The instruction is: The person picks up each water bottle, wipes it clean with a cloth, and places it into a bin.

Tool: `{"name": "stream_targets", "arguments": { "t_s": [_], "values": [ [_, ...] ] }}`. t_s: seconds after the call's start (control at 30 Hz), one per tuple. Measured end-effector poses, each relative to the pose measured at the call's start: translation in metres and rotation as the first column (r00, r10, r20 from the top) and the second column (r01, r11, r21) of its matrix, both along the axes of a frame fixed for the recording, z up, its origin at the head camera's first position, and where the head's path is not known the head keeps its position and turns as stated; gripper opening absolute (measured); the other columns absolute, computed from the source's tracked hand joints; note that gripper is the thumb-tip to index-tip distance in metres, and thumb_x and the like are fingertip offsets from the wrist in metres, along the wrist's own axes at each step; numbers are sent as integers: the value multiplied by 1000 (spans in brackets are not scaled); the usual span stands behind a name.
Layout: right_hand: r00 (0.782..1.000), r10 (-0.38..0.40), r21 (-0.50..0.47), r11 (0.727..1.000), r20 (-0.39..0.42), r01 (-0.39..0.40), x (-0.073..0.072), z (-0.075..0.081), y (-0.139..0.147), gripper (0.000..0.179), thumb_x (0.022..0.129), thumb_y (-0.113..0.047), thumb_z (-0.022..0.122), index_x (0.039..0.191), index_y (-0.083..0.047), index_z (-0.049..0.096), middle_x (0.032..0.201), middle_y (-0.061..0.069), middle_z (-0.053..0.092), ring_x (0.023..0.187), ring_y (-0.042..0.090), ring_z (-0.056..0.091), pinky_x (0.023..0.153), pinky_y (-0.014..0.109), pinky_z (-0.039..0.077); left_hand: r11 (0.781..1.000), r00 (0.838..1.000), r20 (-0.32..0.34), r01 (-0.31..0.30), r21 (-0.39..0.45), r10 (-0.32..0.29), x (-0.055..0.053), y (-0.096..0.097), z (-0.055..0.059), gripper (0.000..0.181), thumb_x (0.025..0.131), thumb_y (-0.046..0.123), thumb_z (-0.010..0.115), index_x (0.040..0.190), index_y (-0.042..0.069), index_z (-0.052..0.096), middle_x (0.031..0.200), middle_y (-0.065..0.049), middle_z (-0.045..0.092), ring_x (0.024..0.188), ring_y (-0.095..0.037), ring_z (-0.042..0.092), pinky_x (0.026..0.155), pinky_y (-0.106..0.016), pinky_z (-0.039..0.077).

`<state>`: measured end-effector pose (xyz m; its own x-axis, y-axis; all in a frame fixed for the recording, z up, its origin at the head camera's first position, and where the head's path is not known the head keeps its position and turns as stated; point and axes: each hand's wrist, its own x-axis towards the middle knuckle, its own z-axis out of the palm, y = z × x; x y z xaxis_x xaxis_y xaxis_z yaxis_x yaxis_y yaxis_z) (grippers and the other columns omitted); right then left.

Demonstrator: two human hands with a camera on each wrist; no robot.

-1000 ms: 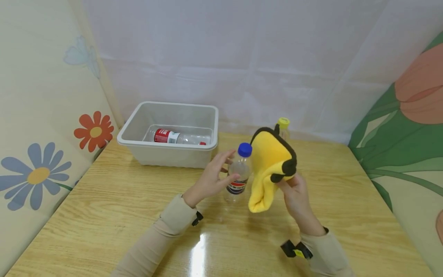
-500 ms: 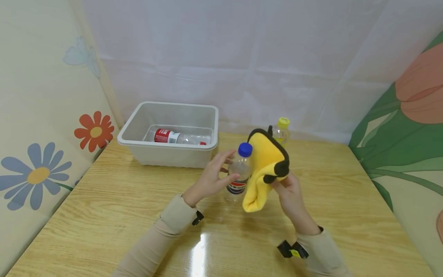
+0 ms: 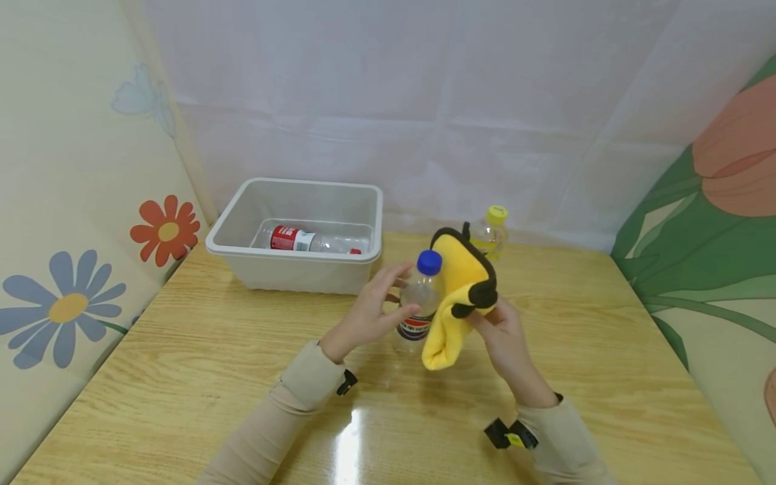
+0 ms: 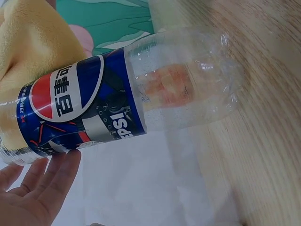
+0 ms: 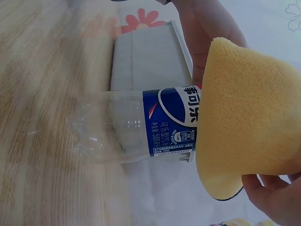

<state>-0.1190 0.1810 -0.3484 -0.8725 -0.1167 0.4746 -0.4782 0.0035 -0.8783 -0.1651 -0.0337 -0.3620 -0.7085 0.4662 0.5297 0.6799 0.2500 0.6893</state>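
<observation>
A clear plastic Pepsi bottle (image 3: 415, 325) with a blue cap stands upright, its base down at the wooden table. My left hand (image 3: 367, 308) holds it from the left, thumb in front and fingers behind; the left wrist view shows fingertips at the label (image 4: 80, 101). In my right hand (image 3: 504, 340) a yellow cloth (image 3: 451, 327) with black edging is pinched between thumb and fingers. The folded cloth lies against the bottle's right side and, in the right wrist view, the cloth (image 5: 249, 117) covers the bottle's upper part.
Behind to the left, a light grey plastic bin (image 3: 303, 273) contains a bottle with a red label (image 3: 283, 237) lying on its side. A yellow-capped bottle (image 3: 494, 232) stands at the back, beyond the cloth. A white curtain (image 3: 424, 101) hangs behind the table (image 3: 212, 377).
My right hand has moved the cloth left, up to the blue-capped bottle, uncovering more of the yellow-capped bottle behind. The left hand and its bottle have stayed in place.
</observation>
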Motion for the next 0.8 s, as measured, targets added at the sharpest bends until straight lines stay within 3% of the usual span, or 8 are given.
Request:
{"name": "stream_targets", "arguments": {
  "t_s": [0.33,0.8],
  "values": [
    [993,-72,101,993,89,63,-3,1,0,41,85,6,56,103,-31,61,100,-10,62,89,8,57,73,20,51,1000,1000,-8,1,9,-1,0,0,0,63,82,12,67,134,-3,34,123,-20,45,102,-28,53,76,-26,53],
    [998,-10,90,996,66,4,-14,-7,0,42,84,9,54,108,-26,59,102,-8,62,89,10,59,74,23,53,1000,1000,10,-1,11,1,0,-1,1,64,81,11,68,133,-5,35,122,-20,47,102,-28,53,77,-23,52]
  ]
}}
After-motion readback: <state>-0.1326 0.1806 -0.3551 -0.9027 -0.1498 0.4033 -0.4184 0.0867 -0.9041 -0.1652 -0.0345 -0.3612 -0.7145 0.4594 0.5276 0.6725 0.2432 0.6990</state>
